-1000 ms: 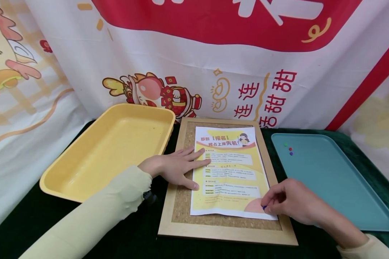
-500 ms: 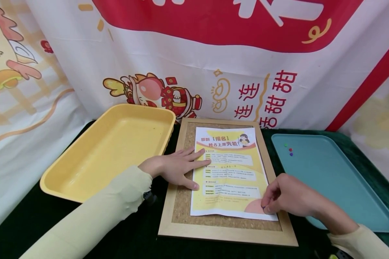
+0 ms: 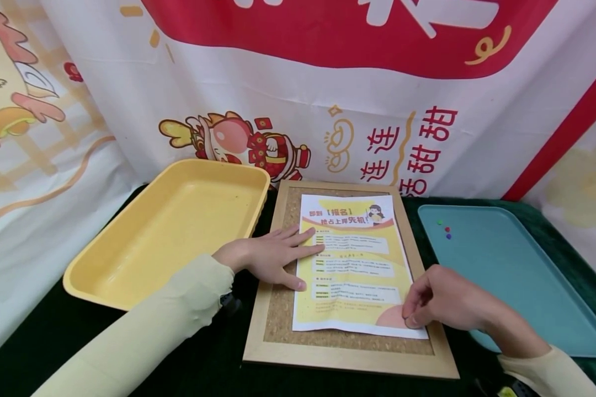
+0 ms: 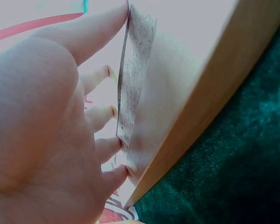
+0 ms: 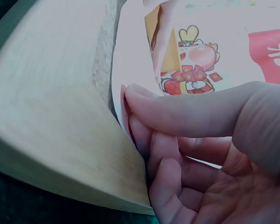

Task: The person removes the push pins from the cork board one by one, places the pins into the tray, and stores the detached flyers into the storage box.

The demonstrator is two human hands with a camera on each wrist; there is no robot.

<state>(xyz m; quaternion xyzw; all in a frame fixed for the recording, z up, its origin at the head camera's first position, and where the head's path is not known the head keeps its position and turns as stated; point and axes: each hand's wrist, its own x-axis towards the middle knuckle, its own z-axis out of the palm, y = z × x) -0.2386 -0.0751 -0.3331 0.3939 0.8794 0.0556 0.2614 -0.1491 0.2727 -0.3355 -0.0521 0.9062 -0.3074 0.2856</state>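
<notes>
A yellow printed sheet of paper [image 3: 350, 264] lies on a wood-framed cork board [image 3: 278, 325]. My left hand [image 3: 273, 259] rests with spread fingers on the sheet's left side, its thumb and fingers fairly straight. At the sheet's lower right corner, my right hand [image 3: 447, 303] pinches a small blue push pin against the paper. The pin itself is now hidden behind the fingertips. In the right wrist view, the thumb [image 5: 177, 109] and index finger press together at the sheet, with the other fingers curled. Several coloured push pins [image 3: 447, 229] lie on the teal tray [image 3: 516, 275].
To the left of the board stands a deep yellow tray [image 3: 179, 220], its edge close to the left forearm. The teal tray sits to the right, partly under the right wrist. Dark green cloth [image 3: 203, 369] covers the table, and a printed banner [image 3: 278, 82] hangs behind.
My right hand has tilted more upright over the corner, and the blue pin has gone from sight behind its fingertips. The left hand has stayed in place on the sheet.
</notes>
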